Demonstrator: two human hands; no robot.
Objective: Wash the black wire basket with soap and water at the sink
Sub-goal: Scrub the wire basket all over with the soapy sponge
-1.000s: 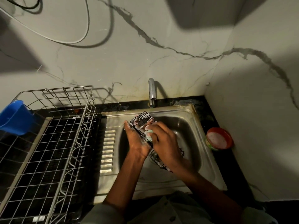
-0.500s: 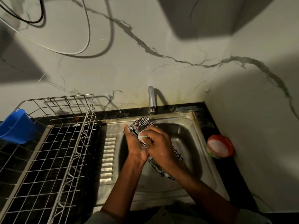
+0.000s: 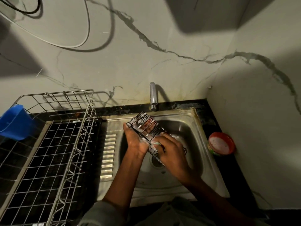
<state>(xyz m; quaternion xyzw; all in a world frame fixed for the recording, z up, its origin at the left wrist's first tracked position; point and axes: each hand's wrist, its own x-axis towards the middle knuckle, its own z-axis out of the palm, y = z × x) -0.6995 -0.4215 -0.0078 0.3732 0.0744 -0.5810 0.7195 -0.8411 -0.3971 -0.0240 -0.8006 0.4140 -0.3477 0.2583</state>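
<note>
At the far left we see a blue plastic container (image 3: 15,123) that sits on the edge of a big metal wire rack (image 3: 48,152). The rack stands on the dark counter just beside the steel sink (image 3: 210,154), and the ribbed draining part of the sink lies between them.

Over the sink basin we hold the black wire basket (image 3: 147,126), which is tilted, with its far end up near the tap (image 3: 152,97) and its near end low above the drain. White foam covers many of its wires. Our left hand (image 3: 138,139) supports the basket from the left side and from below; the thumb lies along the near-left edge and the fingers (image 3: 149,127) show through the wires, so this hand is wrapped around the basket. Our right hand (image 3: 171,149) is on the near end of the basket, fingers curled, and it presses a small green and white scrubber (image 3: 155,143) against the wires. The two hands are almost touching each other.

To the right, on the dark counter near the corner of the wall, stands a red round tub (image 3: 221,143) with white soap inside
</note>
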